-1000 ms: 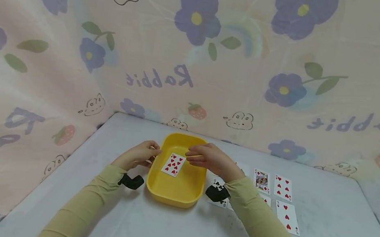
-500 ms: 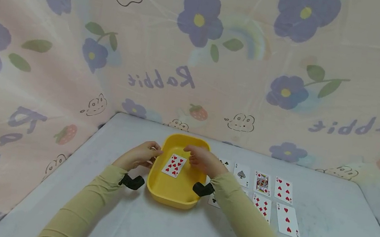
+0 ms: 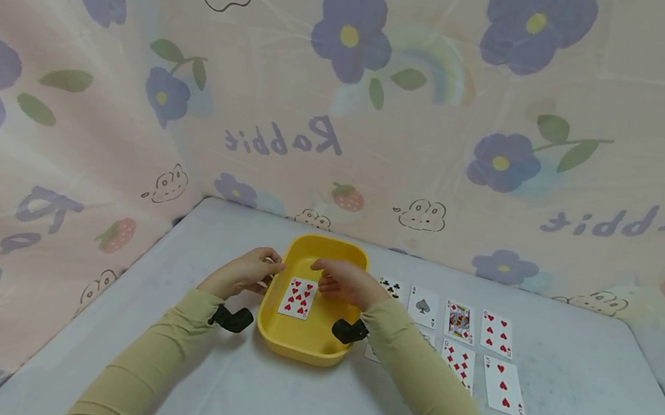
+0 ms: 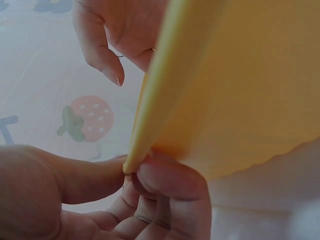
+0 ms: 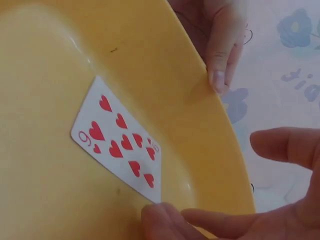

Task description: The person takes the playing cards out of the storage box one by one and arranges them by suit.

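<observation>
A nine of hearts playing card [image 3: 298,298] lies face up on the floor of a yellow plastic tub [image 3: 299,355]. My left hand [image 3: 244,273] pinches the tub's left rim between thumb and index finger, as the left wrist view shows up close. Over the inside of the tub is my right hand [image 3: 351,284], its thumb held apart from the fingers. In the right wrist view its fingertips [image 5: 159,220] touch or nearly touch one corner of the card [image 5: 120,142]; exact contact is hard to tell.
Right of the tub, face-up cards lie in rows: an ace of spades [image 3: 423,306], a face card [image 3: 460,322], a six of hearts [image 3: 497,334], a nine of diamonds [image 3: 458,364] and a three of hearts [image 3: 504,385]. My right arm partly covers others. A patterned cloth [image 3: 345,130] hangs behind.
The right hand has moved left over the tub, and lately the nine of hearts has slid slightly toward me and turned straighter. The left hand keeps its grip on the rim.
</observation>
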Available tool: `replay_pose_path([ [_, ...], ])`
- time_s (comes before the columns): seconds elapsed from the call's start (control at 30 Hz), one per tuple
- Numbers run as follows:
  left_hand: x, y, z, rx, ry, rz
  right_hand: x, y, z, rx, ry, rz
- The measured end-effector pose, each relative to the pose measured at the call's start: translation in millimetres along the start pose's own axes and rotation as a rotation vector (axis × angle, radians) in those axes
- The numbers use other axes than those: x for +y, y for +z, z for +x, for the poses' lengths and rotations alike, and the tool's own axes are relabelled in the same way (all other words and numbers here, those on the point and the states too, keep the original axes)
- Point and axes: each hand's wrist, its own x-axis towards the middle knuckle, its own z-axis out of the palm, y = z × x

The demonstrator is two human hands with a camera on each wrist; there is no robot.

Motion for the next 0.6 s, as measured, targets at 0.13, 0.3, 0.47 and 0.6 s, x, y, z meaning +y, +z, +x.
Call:
replay_pose_path([
  [0.13,-0.2,0.6,0.0,0.001,0.002,0.001,1.6,2.5,-0.9,-0.010,0.002,-0.020],
  [0.3,-0.6,1.1,0.9,0.002,0.003,0.000,3.6,6.0,-1.8,-0.041,-0.012,-0.068],
  [0.47,-2.1,0.8,1.4,0.003,0.010,0.012,6.0,8.6,-3.9,-0.065,-0.015,-0.102],
  [0.6,-2.4,0.7,1.2,0.002,0.008,0.019,7.4,10.5,-6.7,-0.092,-0.019,-0.129],
])
